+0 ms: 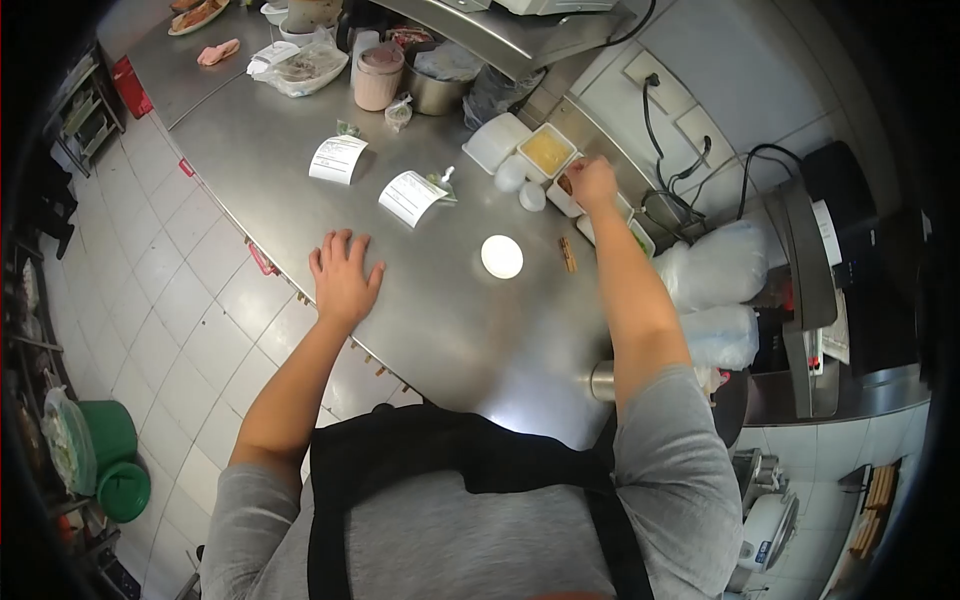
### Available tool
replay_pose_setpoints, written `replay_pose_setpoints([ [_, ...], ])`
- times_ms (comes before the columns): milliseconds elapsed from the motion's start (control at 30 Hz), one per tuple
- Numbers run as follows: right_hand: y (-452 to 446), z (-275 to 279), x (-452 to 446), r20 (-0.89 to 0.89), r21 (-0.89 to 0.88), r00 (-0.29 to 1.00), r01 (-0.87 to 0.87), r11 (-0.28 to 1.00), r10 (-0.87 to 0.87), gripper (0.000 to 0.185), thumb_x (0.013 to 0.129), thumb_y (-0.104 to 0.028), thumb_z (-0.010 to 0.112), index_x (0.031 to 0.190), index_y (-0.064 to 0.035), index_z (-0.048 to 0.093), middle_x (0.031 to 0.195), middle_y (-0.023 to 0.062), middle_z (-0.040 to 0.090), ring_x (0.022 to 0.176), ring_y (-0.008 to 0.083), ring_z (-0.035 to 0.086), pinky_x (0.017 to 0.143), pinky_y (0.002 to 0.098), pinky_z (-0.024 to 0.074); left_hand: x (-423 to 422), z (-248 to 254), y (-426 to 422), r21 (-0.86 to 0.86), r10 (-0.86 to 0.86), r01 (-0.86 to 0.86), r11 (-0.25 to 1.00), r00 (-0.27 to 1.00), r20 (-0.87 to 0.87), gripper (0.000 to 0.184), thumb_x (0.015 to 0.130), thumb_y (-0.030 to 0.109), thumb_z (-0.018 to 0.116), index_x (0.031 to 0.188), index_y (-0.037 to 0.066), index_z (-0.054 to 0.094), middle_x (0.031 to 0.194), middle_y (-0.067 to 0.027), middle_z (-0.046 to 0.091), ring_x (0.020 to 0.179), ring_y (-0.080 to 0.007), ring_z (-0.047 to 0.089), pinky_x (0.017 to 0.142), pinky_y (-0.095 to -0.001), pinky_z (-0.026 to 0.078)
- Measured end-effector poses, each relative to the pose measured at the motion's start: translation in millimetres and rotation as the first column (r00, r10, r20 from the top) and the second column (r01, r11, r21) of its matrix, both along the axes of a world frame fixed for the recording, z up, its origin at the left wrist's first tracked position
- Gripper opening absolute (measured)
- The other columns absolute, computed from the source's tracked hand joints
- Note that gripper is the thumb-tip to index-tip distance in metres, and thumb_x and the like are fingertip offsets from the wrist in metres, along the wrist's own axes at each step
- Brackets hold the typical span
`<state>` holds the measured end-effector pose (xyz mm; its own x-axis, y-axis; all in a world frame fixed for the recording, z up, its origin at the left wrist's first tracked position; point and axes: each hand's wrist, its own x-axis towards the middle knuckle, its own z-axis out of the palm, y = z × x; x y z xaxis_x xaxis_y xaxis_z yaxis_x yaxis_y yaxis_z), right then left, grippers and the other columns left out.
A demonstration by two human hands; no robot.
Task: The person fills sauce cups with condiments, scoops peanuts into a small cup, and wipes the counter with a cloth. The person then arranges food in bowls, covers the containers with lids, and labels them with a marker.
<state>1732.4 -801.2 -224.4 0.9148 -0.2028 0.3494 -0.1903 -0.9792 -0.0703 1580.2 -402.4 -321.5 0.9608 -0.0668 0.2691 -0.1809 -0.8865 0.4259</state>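
My left hand (345,278) rests on the steel counter (440,310) near its edge, fingers spread and holding nothing. My right hand (593,184) reaches down into a white container (562,200) with something brown inside. Its fingers are bent together, and what they pinch is hidden. Beside that container is another with yellow contents (548,151). Two small translucent cups (521,186) stand against the row. Between my hands sits a round white disc (502,257), a lid or a small cup. A small brown clothespin-like piece (568,255) lies to its right.
Two printed slips (338,159) stand on the counter, each by a small bag. Farther back are a jar of pinkish contents (378,78), a metal pot (440,88) and a bagged dish (300,65). Plastic bags (715,265) and cables (655,130) crowd the right. A shelf overhangs the back.
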Motion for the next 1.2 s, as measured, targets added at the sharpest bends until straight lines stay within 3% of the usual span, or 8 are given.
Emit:
replay_pose_setpoints([
  [233, 7, -8, 63, -0.435, -0.239, 0.899, -0.056, 0.969, -0.055, 0.031, 0.082, -0.030, 0.062, 0.100, -0.0061, 0.071, 0.118, 0.0103, 0.058, 0.112, 0.0303, 0.051, 0.093, 0.0371, 0.0453, 2, 3, 1, -0.031, 0.001, -0.001, 1.000, 1.000, 0.004, 0.048, 0.082, 0.029, 0.064, 0.124, 0.011, 0.051, 0.131, -0.0130, 0.042, 0.131, -0.0343, 0.031, 0.106, -0.0542, 0.021],
  [433, -12, -28, 100, -0.373, -0.238, 0.913, 0.080, 0.968, -0.167, 0.044, 0.080, -0.037, 0.066, 0.104, -0.0009, 0.068, 0.125, 0.0146, 0.057, 0.120, 0.0325, 0.047, 0.094, 0.0377, 0.0444, 2, 1, 1, -0.047, -0.002, 0.004, 0.999, 0.999, 0.047, 0.047, 0.080, 0.027, 0.065, 0.122, 0.011, 0.051, 0.131, -0.0128, 0.042, 0.131, -0.0342, 0.031, 0.106, -0.0522, 0.022],
  [533, -23, -2, 100, -0.306, -0.044, 0.945, 0.109, 0.993, -0.117, 0.040, 0.077, -0.037, 0.067, 0.100, -0.0047, 0.071, 0.116, 0.0147, 0.063, 0.112, 0.0319, 0.055, 0.090, 0.0376, 0.0471, 2, 1, 0, -0.028, 0.002, -0.001, 1.000, 0.999, 0.033, 0.047, 0.080, 0.027, 0.065, 0.122, 0.011, 0.051, 0.131, -0.0127, 0.042, 0.131, -0.0342, 0.031, 0.106, -0.0519, 0.022],
  [633, -18, 36, 81, -0.171, -0.013, 0.984, -0.054, 0.998, 0.051, 0.030, 0.073, -0.036, 0.069, 0.085, -0.0093, 0.074, 0.087, 0.0141, 0.070, 0.082, 0.0301, 0.066, 0.074, 0.0375, 0.0507, 3, 1, -1, -0.017, 0.006, -0.006, 1.000, 1.000, 0.018, 0.047, 0.081, 0.028, 0.064, 0.123, 0.012, 0.051, 0.131, -0.0124, 0.042, 0.131, -0.0338, 0.031, 0.106, -0.0524, 0.021],
  [733, -33, 40, 86, -0.146, 0.164, 0.987, -0.047, 0.985, 0.071, 0.030, 0.072, -0.036, 0.071, 0.084, -0.0095, 0.074, 0.084, 0.0122, 0.070, 0.081, 0.0300, 0.067, 0.072, 0.0382, 0.0514, 3, 1, -1, -0.015, 0.008, -0.008, 1.000, 1.000, -0.006, 0.047, 0.082, 0.030, 0.063, 0.124, 0.012, 0.051, 0.131, -0.0123, 0.041, 0.132, -0.0336, 0.030, 0.107, -0.0539, 0.021],
  [833, -71, -6, 118, -0.196, 0.064, 0.958, -0.201, 0.977, 0.210, 0.035, 0.070, -0.037, 0.073, 0.086, -0.0062, 0.073, 0.091, 0.0166, 0.069, 0.091, 0.0300, 0.065, 0.077, 0.0376, 0.0509, 2, 1, -1, -0.016, 0.010, -0.010, 1.000, 1.000, -0.004, 0.047, 0.082, 0.030, 0.063, 0.124, 0.013, 0.051, 0.131, -0.0121, 0.041, 0.132, -0.0337, 0.030, 0.107, -0.0540, 0.020],
  [933, 4, 19, 68, -0.413, -0.083, 0.894, 0.154, 0.985, -0.175, 0.045, 0.073, -0.034, 0.071, 0.110, -0.0091, 0.068, 0.123, 0.0105, 0.060, 0.114, 0.0302, 0.056, 0.090, 0.0416, 0.0474, 3, 0, 0, -0.018, 0.012, -0.012, 1.000, 1.000, -0.005, 0.047, 0.082, 0.029, 0.064, 0.124, 0.013, 0.050, 0.132, -0.0119, 0.041, 0.132, -0.0334, 0.030, 0.107, -0.0530, 0.020],
  [1200, 28, 20, 65, -0.457, -0.156, 0.863, 0.161, 0.975, -0.216, 0.056, 0.070, -0.035, 0.076, 0.119, -0.0092, 0.063, 0.134, 0.0084, 0.051, 0.125, 0.0314, 0.046, 0.098, 0.0453, 0.0426, 2, -1, -1, -0.030, 0.020, -0.019, 0.999, 1.000, 0.016, 0.048, 0.080, 0.028, 0.065, 0.123, 0.013, 0.051, 0.132, -0.0117, 0.042, 0.133, -0.0325, 0.030, 0.107, -0.0509, 0.021],
])
